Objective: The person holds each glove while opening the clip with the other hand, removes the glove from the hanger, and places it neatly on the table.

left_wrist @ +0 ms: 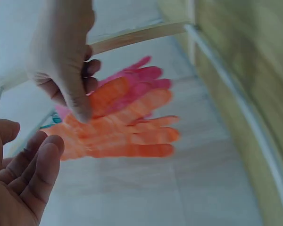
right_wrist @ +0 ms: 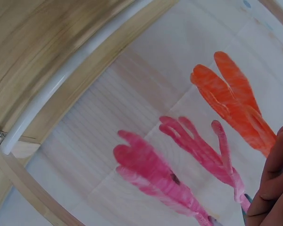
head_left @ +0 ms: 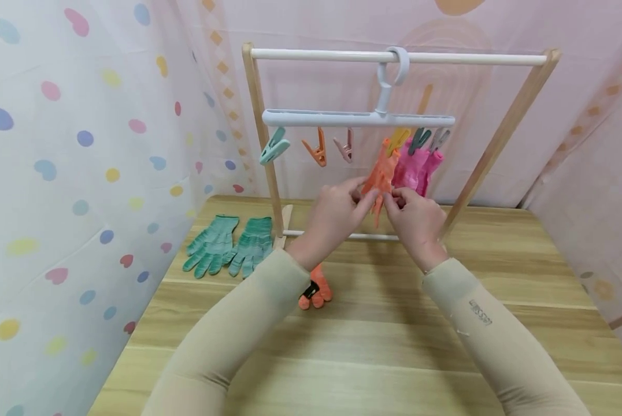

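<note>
An orange glove [head_left: 381,173] hangs from a yellow clothespin [head_left: 398,140] on the pale hanger. My right hand [head_left: 415,222] pinches this glove between thumb and fingers. Beside the glove's other edge is my left hand [head_left: 337,211]; in the left wrist view its loosely bent fingers [left_wrist: 42,165] stand apart from the fabric. Two pink gloves hang just to the right: one pink glove [right_wrist: 155,176] and another pink glove [right_wrist: 203,153] show in the right wrist view. A dark green clothespin [head_left: 419,141] and a grey clothespin [head_left: 439,139] clip them.
The hanger [head_left: 321,118] hooks over a white rail [head_left: 321,55] on a wooden stand. Teal, orange and pink clothespins [head_left: 274,147] dangle at its left. Green gloves [head_left: 212,245] and another orange glove [head_left: 321,286] lie on the wooden table [head_left: 363,358].
</note>
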Tool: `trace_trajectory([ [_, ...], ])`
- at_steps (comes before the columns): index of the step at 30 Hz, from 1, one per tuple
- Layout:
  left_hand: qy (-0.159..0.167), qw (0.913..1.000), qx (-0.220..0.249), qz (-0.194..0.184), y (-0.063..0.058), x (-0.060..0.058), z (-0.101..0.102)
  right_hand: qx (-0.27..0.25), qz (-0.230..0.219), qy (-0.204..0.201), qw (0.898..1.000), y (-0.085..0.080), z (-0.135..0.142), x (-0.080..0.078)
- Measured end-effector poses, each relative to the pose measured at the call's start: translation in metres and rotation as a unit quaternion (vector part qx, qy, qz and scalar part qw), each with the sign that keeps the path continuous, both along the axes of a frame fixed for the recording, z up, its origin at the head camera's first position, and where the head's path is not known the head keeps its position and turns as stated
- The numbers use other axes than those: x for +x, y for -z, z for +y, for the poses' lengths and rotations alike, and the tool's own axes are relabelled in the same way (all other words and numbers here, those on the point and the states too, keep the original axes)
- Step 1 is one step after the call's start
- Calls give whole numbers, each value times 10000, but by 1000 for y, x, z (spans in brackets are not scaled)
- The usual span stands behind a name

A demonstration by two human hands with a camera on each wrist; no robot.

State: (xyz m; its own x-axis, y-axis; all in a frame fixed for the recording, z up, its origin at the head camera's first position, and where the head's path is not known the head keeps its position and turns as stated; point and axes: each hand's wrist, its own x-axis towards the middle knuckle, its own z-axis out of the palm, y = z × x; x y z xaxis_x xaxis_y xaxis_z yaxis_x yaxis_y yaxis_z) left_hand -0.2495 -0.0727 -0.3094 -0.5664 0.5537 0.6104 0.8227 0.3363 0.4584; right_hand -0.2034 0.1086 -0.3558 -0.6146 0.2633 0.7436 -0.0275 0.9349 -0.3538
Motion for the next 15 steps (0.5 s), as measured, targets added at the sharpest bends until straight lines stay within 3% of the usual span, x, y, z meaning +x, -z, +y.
trace_trajectory([
  [5, -141, 9998, 21, -140, -22, -5, 24, 110, 582, -132, 9982, 3, 0, 2],
  [9, -232, 9986, 47, -467, -34, -9, 37, 232, 914, -304, 9951, 4, 2, 2],
  [15, -611, 9969, -72, -487, -46, -16, 51, 525, 1041, -704, 9907, 5, 0, 1],
])
